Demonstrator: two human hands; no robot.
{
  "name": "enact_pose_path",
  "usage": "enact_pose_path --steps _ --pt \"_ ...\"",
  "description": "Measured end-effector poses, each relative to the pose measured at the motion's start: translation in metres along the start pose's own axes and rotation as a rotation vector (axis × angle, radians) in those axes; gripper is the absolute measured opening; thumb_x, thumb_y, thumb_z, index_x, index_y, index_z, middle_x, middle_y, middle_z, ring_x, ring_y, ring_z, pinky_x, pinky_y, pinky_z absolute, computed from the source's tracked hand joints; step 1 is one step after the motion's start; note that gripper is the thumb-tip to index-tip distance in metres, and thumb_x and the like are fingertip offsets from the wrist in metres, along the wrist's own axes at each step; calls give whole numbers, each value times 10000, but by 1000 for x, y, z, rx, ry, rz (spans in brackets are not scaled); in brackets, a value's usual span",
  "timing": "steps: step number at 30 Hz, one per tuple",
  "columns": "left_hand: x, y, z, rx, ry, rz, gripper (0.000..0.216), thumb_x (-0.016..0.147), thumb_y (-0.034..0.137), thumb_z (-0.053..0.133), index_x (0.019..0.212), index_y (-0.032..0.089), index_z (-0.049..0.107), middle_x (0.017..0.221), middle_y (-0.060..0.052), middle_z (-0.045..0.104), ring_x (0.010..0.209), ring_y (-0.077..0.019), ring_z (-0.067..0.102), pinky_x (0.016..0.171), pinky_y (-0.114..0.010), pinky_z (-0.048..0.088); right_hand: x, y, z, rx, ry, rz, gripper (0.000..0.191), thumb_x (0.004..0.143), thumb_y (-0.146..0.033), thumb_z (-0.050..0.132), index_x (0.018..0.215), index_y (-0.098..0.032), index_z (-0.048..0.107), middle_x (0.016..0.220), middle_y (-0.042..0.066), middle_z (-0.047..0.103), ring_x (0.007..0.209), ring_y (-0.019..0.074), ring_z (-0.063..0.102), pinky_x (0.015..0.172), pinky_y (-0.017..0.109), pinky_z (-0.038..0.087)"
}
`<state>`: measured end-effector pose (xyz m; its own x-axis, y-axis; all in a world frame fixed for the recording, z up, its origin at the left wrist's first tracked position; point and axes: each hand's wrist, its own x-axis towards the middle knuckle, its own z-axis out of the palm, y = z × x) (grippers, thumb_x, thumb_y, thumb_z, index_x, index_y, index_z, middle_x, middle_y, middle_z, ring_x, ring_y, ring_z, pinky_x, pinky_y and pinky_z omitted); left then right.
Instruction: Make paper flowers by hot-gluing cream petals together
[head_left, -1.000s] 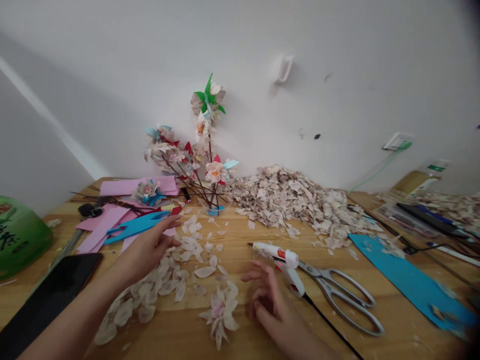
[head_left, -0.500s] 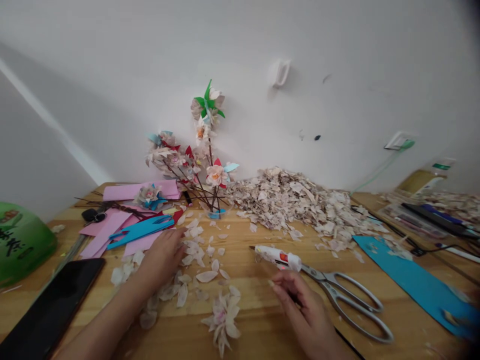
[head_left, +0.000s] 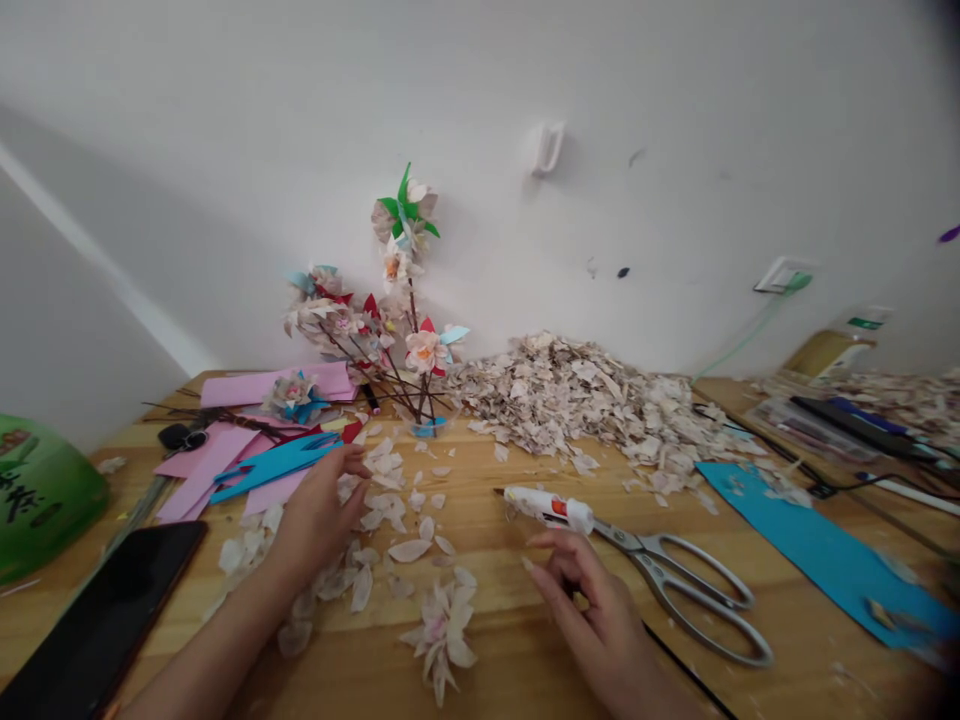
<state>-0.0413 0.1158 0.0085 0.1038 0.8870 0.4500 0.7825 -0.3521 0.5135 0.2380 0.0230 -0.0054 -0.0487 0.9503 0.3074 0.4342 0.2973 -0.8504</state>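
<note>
In the head view, the left hand (head_left: 319,515) is held low over a scatter of loose pale petals (head_left: 384,510) on the left of the worktop (head_left: 510,650), its thumb and fingers parted; no grip on a petal can be made out. The right hand (head_left: 592,615) is placed at the near right with thumb and forefinger tips kept apart and the other fingers curled — whether anything is held in the palm cannot be told. Just beyond it the white glue gun (head_left: 551,508) is seen, its handle hidden, with scissors (head_left: 645,554) lying to its right. Between the hands, at the near edge, a pale petal flower (head_left: 444,630) is laid. Farther off, flowered stems (head_left: 426,395) are stood in a clear container — a large petal heap (head_left: 585,395) being spread to their right.
</note>
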Motion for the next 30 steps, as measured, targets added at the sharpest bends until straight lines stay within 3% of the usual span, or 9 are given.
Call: enact_pose_path --steps 5,8,12,16,18,20,23,26,30 --pt "-13 39 -11 -63 164 236 115 780 201 535 880 257 530 884 -20 687 980 -190 619 1011 -408 366 -6 -8 13 337 88 127 200 853 -405 527 985 -255 506 673 -23 533 517 114 491 447 207 402" --pt "-28 60 -10 -87 308 603 260 739 74 605 922 253 565 844 2 718 859 -155 667 965 -371 434 -10 -16 22 562 16 152 348 806 -432 592 1100 -307 454 852 0 580 473 65 468 383 157 400" --pt "-45 64 -7 -138 152 818 342 755 26 581 1038 216 555 874 0 751 988 -165 634 1018 -398 390 -11 -24 30 765 -102 199 561 674 -398 741 1132 -344 421 892 -14 582 453 34 463 339 111 406" --pt "-49 58 -4 -194 28 836 426 777 33 554 1144 245 513 946 -6 742 1035 -188 615 1011 -430 390 -9 -26 30 812 -80 231 446 682 -378 739 1024 -304 462 743 -58 579 378 13 452 325 103 406" --pt "-49 60 -4 -267 -16 751 489 766 37 562 1181 281 478 996 -12 719 1047 -195 604 985 -410 414 -8 -26 29 818 -66 245 403 692 -368 732 981 -286 464 688 -74 572 345 4 432 311 96 391" --pt "-48 65 -5 -375 -98 554 573 753 71 579 1249 295 402 1128 -58 650 1106 -218 558 958 -396 428 -7 -26 27 821 -59 257 409 681 -366 742 964 -276 460 672 -81 575 340 1 422 308 93 385" --pt "-47 76 -6 -661 -427 183 622 786 159 551 1329 282 273 1301 -115 497 1184 -249 478 974 -425 395 -6 -26 26 822 -69 271 430 662 -375 756 948 -263 455 655 -87 579 345 2 429 319 93 381" --pt "-47 85 -2 -1028 -613 -90 560 774 243 599 1260 288 324 1118 -86 615 990 -225 605 854 -397 469 -5 -26 27 818 -117 297 441 649 -389 761 926 -248 449 635 -87 584 347 7 433 329 100 373" --pt "-48 92 7 -1136 -683 -379 580 667 216 719 1150 241 398 845 -33 705 670 -157 656 616 -291 499 -6 -24 28 796 -157 347 493 608 -405 780 916 -243 431 614 -87 582 373 27 426 338 115 356"
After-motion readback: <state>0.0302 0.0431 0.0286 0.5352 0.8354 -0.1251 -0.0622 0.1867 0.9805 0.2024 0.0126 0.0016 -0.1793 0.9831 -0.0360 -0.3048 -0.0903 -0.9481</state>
